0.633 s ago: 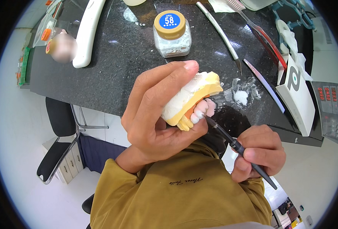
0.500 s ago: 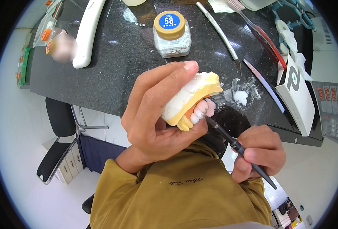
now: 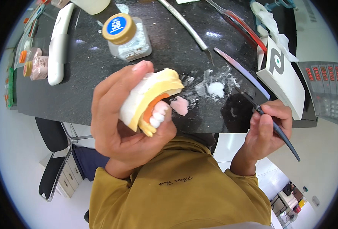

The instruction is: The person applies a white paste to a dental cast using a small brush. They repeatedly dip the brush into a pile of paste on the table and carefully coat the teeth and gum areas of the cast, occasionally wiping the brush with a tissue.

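Observation:
My left hand [image 3: 106, 110] is wrapped round a dental model [image 3: 152, 87] of yellow and white plaster, held tilted above the counter. On its inner side sits an orange-red part [image 3: 149, 110] with several white and pinkish tooth crowns [image 3: 157, 119] in a row. In my right hand [image 3: 268, 131] a slim black brush [image 3: 285, 141] is pinched between thumb and fingers. Its fine tip points up and left over the counter, just right of a white paste mound [image 3: 216, 90]. A pink paste patch [image 3: 179, 105] lies on the counter beside the model.
A glass jar [image 3: 132, 45] with a gold and blue lid stands behind the model. Farther right lie a silver carving knife [image 3: 188, 28], a pink-purple file [image 3: 243, 72] and a white box [image 3: 283, 80]. A white handheld device [image 3: 58, 47] and a small pink jar [image 3: 39, 68] are left.
The brush tip has left the tooth crowns and moved right, toward the white mound. In the picture, my left hand with the model, the jar and the tools have shifted left.

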Demonstrator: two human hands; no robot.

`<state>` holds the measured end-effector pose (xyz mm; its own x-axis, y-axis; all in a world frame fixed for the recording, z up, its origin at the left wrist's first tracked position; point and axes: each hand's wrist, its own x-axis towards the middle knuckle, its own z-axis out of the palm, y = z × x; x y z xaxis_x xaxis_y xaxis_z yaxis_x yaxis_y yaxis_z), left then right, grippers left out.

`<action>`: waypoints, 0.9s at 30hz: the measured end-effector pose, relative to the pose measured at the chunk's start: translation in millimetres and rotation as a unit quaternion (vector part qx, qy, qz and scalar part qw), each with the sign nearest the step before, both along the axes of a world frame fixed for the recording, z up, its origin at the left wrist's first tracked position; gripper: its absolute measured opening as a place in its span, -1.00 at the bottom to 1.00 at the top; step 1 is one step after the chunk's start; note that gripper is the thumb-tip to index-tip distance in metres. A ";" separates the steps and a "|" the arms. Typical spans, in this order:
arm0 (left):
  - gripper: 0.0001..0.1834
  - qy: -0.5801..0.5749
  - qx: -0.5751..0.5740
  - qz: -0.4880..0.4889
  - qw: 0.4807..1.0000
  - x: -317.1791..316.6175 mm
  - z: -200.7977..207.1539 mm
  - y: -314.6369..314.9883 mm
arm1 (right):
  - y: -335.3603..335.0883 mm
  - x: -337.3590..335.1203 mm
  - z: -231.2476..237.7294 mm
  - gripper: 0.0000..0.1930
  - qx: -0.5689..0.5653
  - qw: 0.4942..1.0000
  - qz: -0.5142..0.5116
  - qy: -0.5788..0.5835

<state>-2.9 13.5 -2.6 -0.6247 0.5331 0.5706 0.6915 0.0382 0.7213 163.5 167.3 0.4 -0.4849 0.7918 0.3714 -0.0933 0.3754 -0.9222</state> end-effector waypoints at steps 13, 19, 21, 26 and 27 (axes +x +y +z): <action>-0.44 -0.016 0.002 0.033 0.999 5.1 -1.8 2.2 | 0.0 1.6 -6.6 -0.87 0.012 0.998 0.020 -0.052; -0.43 -0.025 0.007 0.047 0.999 6.8 -1.6 3.2 | -0.3 0.7 -6.3 -0.87 -0.003 0.999 0.000 -0.039; -0.42 -0.019 0.002 0.047 0.999 6.2 -1.6 2.3 | 0.0 0.3 -5.7 -0.87 0.003 0.999 0.009 -0.045; -0.43 -0.004 -0.003 0.041 0.999 4.7 -1.7 3.2 | 1.2 1.9 -6.0 -0.87 -0.004 0.999 0.006 -0.049; -0.43 -0.005 -0.001 0.039 0.999 4.7 -2.1 3.0 | 1.0 1.7 -5.7 -0.87 -0.004 0.999 0.005 -0.051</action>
